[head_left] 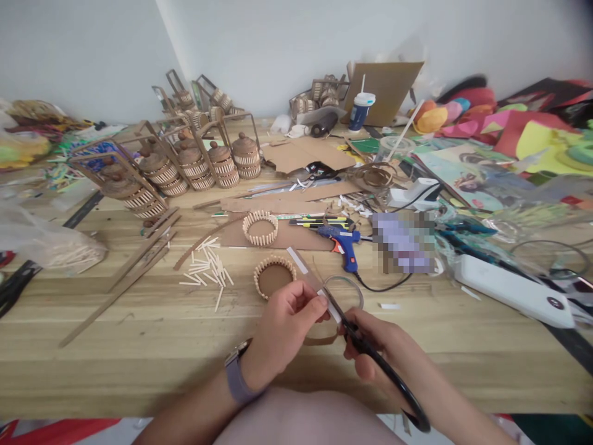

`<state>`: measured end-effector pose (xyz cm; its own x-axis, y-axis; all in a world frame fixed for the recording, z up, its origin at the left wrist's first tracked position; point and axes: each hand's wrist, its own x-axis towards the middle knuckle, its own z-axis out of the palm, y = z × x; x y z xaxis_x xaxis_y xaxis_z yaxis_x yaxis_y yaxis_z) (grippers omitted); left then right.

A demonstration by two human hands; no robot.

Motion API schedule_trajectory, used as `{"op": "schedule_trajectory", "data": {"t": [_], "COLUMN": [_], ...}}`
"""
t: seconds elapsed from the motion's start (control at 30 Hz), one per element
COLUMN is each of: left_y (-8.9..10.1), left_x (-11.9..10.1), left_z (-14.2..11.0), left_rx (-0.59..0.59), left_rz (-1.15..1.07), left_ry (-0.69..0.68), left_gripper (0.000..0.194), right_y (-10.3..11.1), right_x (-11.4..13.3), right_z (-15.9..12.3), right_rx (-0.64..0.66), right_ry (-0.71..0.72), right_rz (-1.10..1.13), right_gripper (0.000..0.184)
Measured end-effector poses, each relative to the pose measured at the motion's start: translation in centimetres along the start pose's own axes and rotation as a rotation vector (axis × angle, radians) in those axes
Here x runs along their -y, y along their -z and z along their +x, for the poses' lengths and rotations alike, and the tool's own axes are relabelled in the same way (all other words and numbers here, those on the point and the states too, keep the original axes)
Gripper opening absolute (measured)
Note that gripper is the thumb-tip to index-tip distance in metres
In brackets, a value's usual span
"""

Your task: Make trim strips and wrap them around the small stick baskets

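My left hand [285,327], with a watch on its wrist, pinches a narrow brown cardboard strip [306,267] that slants up and away over the wooden table [139,346]. My right hand [380,349] grips black-handled scissors [365,349] whose blades meet the strip just beside my left fingers. Right behind my hands lies a small round cardboard base ringed with short sticks [274,276], and a clear tape ring [345,290] lies next to it.
A second stick-ringed round [260,227], loose short sticks [206,269] and a blue glue gun [343,243] lie mid-table. Finished wooden lantern-like models [189,164] stand at the back left. A white power strip [514,290], coloured papers and a lidded cup [360,110] crowd the right.
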<state>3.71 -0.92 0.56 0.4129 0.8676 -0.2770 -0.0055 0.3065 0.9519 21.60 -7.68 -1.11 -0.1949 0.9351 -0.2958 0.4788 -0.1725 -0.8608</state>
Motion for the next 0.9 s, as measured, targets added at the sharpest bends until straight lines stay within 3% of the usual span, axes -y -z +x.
{"op": "schedule_trajectory", "data": {"t": [0.37,0.67,0.9], "left_y": [0.0,-0.1,-0.1], "left_x": [0.0,-0.1,-0.3], "left_z": [-0.2,-0.4,-0.4], "left_rx": [0.022,0.062,0.024], "left_rz": [-0.006,-0.02,-0.063], "left_ry": [-0.018,-0.029,-0.046], "left_gripper": [0.022,0.022,0.024], "right_y": [-0.1,0.3,0.3], "right_x": [-0.5,0.7,0.6], "right_z": [0.1,0.0,-0.3], "right_rx": [-0.096,0.004,0.002], "right_ry": [0.045,0.045,0.093], "right_rz": [-0.09,-0.079,-0.085], "right_gripper": [0.031,0.034,0.051]}}
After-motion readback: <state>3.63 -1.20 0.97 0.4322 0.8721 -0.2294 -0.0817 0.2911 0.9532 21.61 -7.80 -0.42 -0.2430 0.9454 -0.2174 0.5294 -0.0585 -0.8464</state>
